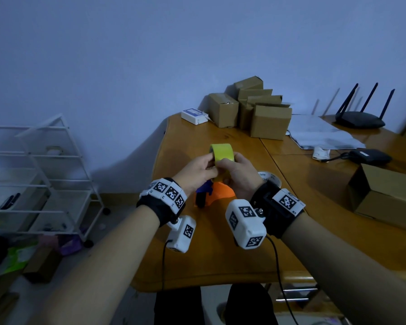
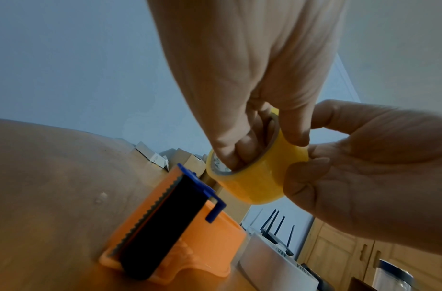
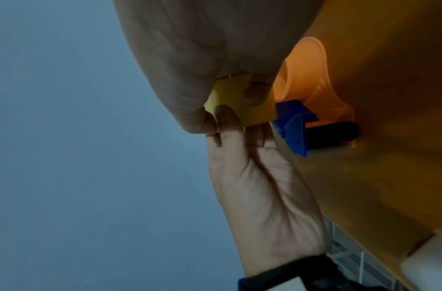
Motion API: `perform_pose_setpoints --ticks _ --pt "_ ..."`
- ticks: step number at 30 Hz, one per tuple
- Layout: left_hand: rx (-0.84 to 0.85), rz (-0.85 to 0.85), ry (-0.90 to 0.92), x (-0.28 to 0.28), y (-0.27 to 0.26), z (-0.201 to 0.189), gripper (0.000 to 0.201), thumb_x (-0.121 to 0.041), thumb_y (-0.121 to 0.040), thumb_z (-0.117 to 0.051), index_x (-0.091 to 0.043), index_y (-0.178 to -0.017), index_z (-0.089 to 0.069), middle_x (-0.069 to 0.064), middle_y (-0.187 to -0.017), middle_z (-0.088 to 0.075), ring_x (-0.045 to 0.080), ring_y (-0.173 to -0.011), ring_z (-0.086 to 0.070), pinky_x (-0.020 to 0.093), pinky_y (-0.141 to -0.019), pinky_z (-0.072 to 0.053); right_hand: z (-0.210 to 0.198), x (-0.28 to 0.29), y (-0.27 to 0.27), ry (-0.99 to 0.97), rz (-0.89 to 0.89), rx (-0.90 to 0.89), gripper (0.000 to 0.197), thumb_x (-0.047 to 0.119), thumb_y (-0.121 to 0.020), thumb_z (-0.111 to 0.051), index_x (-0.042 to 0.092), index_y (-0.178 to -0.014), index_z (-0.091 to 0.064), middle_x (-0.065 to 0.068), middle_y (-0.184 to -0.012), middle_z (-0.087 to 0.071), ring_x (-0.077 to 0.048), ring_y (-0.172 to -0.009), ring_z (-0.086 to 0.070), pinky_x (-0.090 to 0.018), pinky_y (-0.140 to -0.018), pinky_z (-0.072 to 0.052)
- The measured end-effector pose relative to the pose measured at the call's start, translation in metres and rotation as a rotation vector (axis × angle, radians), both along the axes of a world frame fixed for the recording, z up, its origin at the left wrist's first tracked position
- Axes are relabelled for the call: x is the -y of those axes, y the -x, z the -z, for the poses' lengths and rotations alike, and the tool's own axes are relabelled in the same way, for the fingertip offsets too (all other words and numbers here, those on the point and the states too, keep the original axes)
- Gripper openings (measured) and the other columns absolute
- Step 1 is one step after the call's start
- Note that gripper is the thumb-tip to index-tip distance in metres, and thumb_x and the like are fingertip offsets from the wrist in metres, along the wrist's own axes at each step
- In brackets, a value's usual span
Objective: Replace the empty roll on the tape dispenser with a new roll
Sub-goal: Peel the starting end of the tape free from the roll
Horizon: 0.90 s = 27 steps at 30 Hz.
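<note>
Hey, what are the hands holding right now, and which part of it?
Both hold the yellow tape roll. The left hand has fingers inside its core with the thumb on the outer band; the right hand pinches the outer band.

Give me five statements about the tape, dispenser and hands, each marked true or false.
1. Both hands hold the yellow tape roll. True: the left hand and right hand grip it.
2. The roll is mounted on the dispenser. False: it is held above the dispenser.
3. The dispenser lies on the table. True.
4. The dispenser is green. False: it is orange with blue parts and a black roller.
5. Left fingers reach inside the roll's core. True.
</note>
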<state>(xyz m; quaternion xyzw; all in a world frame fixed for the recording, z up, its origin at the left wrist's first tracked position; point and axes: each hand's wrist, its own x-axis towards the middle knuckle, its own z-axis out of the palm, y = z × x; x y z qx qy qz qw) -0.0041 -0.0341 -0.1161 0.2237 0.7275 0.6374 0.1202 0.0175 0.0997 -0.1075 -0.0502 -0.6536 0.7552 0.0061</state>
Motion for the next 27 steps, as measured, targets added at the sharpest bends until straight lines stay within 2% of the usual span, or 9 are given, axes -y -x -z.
perform_pose_setpoints --ticks 4,7,9,13,16,27 --pt "-0.017 0.007 0.005 0.0009 -0.0012 -0.0001 0.044 -0.014 -0.089 -0.057 -0.026 -0.132 -0.055 0.004 -0.129 -0.065 0.023 -0.121 -0.06 0.051 -0.109 -0.041 0.0 0.0006 -0.0007 -0.001 -0.01 0.011 0.031 0.016 -0.074 -0.067 0.02 -0.104 -0.06 -0.014 -0.1 -0.058 -0.028 -0.087 -0.051 -0.037 -0.065 -0.04" --pt "-0.016 0.007 0.001 0.0013 -0.0003 0.0011 0.044 -0.005 -0.095 -0.053 -0.019 -0.137 -0.052 0.006 -0.13 -0.064 0.023 -0.121 -0.06 0.049 -0.109 -0.042 0.0001 -0.0002 -0.0013 -0.009 -0.009 0.013 0.029 0.013 -0.076 -0.065 0.02 -0.103 -0.06 -0.013 -0.098 -0.057 -0.027 -0.087 -0.051 -0.036 -0.064 -0.04" --pt "-0.01 0.01 -0.002 0.001 0.0003 0.0016 0.045 -0.002 -0.096 -0.052 -0.015 -0.14 -0.049 0.007 -0.131 -0.063 0.023 -0.121 -0.06 0.047 -0.109 -0.042 0.0003 -0.0009 -0.0023 -0.006 -0.021 0.017 0.031 0.014 -0.074 -0.066 0.021 -0.104 -0.06 -0.013 -0.099 -0.058 -0.028 -0.089 -0.053 -0.037 -0.068 -0.041" --pt "0.017 0.013 -0.019 -0.001 -0.0003 0.0022 0.047 -0.012 -0.092 -0.057 -0.02 -0.138 -0.052 0.005 -0.131 -0.064 0.025 -0.123 -0.059 0.053 -0.11 -0.039 0.0016 -0.0015 -0.0036 -0.019 -0.003 -0.003 0.027 0.013 -0.081 -0.065 0.021 -0.106 -0.059 -0.012 -0.1 -0.06 -0.026 -0.089 -0.054 -0.036 -0.067 -0.042" --pt "0.019 0.02 -0.018 -0.0021 -0.0008 0.0019 0.051 -0.014 -0.09 -0.058 -0.018 -0.14 -0.05 0.006 -0.133 -0.063 0.024 -0.125 -0.057 0.052 -0.111 -0.038 0.0027 -0.0019 -0.0043 -0.001 0.016 -0.012 0.022 0.016 -0.084 -0.067 0.021 -0.105 -0.06 -0.01 -0.1 -0.061 -0.024 -0.089 -0.054 -0.035 -0.067 -0.042" --pt "-0.027 0.021 0.037 0.0002 -0.0015 -0.0001 0.05 -0.007 -0.092 -0.055 -0.016 -0.141 -0.048 0.006 -0.135 -0.061 0.02 -0.125 -0.057 0.047 -0.112 -0.039 0.0008 0.0004 -0.0064 0.002 0.0 0.013 0.034 0.016 -0.07 -0.069 0.019 -0.102 -0.058 -0.016 -0.1 -0.058 -0.029 -0.087 -0.052 -0.039 -0.071 -0.041"
